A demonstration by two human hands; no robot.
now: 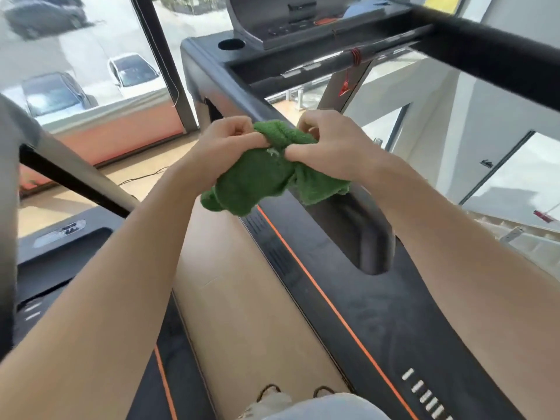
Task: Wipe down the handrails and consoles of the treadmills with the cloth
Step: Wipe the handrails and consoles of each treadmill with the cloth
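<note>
A bunched green cloth (266, 177) is held in mid-air between both hands, just over the left handrail (224, 86) of the right-hand treadmill. My left hand (224, 144) grips the cloth's left side with curled fingers. My right hand (327, 144) pinches its right side, thumb on top. The black console (291, 28) with a round cup holder (231, 43) sits ahead at the top. The right handrail (491, 53) crosses the upper right corner.
The treadmill's deck with an orange stripe (333, 310) runs down to the lower right. A second treadmill (60, 244) stands at the left, its black rail (78, 183) slanting across. Wooden floor lies between them. A large window (85, 56) shows parked cars outside.
</note>
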